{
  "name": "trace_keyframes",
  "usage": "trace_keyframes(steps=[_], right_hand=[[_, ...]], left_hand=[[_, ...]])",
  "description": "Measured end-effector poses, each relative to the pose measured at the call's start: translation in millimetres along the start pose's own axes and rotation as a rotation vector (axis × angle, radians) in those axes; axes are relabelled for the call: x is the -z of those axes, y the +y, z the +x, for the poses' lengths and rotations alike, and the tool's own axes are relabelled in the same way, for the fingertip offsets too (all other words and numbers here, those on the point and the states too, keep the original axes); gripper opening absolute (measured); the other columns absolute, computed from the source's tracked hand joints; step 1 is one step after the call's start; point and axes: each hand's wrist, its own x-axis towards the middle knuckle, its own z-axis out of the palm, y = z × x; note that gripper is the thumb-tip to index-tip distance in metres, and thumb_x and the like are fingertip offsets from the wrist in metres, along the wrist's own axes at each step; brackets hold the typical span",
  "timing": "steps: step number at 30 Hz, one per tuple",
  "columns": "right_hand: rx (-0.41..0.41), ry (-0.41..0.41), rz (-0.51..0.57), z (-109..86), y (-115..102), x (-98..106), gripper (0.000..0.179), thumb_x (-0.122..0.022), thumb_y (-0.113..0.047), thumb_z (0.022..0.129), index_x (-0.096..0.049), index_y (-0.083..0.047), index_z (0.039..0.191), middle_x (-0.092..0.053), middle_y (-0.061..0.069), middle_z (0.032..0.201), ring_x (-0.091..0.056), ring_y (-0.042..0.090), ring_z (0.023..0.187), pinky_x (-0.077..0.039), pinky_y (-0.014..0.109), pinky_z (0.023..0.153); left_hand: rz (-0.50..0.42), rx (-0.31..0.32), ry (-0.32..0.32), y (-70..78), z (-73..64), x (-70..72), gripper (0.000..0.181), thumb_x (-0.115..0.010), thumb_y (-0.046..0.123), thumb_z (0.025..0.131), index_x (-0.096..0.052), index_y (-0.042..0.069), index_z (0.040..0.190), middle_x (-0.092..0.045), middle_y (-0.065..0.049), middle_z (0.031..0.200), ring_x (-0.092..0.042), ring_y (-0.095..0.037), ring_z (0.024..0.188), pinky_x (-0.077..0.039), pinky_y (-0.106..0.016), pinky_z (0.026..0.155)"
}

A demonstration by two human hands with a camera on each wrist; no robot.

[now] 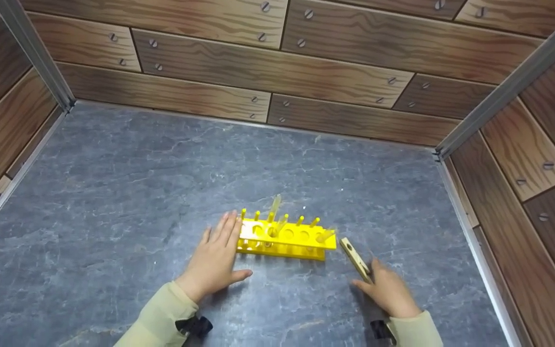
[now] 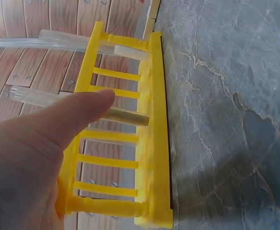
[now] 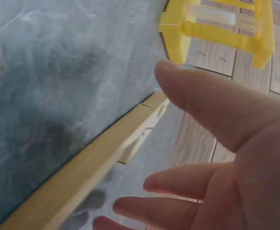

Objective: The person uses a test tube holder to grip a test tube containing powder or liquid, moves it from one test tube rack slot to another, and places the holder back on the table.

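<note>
A yellow test tube rack stands near the middle of the table. My left hand lies along its left end, fingers straight and touching it, thumb spread out. The left wrist view shows a test tube with yellowish contents behind the thumb and another with whitish contents at the rack's far end. A third clear tube rises at the back. Right of the rack, a wooden test tube clamp lies on the table. My right hand is beside its near end, fingers apart and holding nothing.
The grey marbled table is bounded by wood-patterned panels at the back and both sides. Metal strips run along the side edges. A black strap piece sits on each wrist.
</note>
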Motion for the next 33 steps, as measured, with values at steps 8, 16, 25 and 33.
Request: trace_keyframes(steps=[8, 16, 25, 33], right_hand=[[-0.038, 0.087, -0.092, 3.5, -7, -4, 0.033, -0.071, -0.032, 0.082, -0.055, -0.004, 0.078, -0.049, 0.004, 0.062, -0.047, 0.019, 0.052, -0.038, 0.035, 0.047], [-0.057, 0.187, -0.135, 7.9, -6, -9, 0.025, -0.07, -0.023, 0.083, -0.058, -0.006, 0.068, -0.048, 0.003, 0.054, -0.046, 0.019, 0.046, -0.036, 0.034, 0.041], [-0.033, 0.242, -0.154, 6.7, -4, -11, 0.023, -0.07, -0.021, 0.083, -0.06, -0.005, 0.07, -0.05, 0.005, 0.054, -0.048, 0.021, 0.046, -0.039, 0.04, 0.041], [-0.034, 0.25, -0.154, 4.8, -4, -13, 0.022, -0.07, -0.021, 0.082, -0.06, -0.007, 0.071, -0.052, 0.005, 0.056, -0.051, 0.022, 0.048, -0.04, 0.042, 0.043]], left_hand=[[-0.023, -0.015, -0.013, -0.5, 4.8, 0.1, 0.106, -0.068, 0.057, 0.074, -0.019, -0.006, 0.144, -0.01, -0.022, 0.151, -0.011, -0.037, 0.139, -0.023, -0.059, 0.102], [-0.023, -0.035, 0.006, -0.4, 6.6, -1.9, 0.106, -0.069, 0.056, 0.074, -0.019, -0.006, 0.144, -0.012, -0.022, 0.151, -0.011, -0.036, 0.139, -0.025, -0.058, 0.102], [-0.034, -0.025, 0.003, -0.2, 4.8, 0.5, 0.106, -0.069, 0.056, 0.074, -0.019, -0.005, 0.145, -0.011, -0.021, 0.152, -0.011, -0.035, 0.139, -0.024, -0.057, 0.103], [-0.037, -0.009, -0.024, -1.6, 3.0, 0.9, 0.106, -0.068, 0.057, 0.075, -0.016, -0.003, 0.146, -0.006, -0.019, 0.153, -0.007, -0.034, 0.14, -0.022, -0.057, 0.104]])
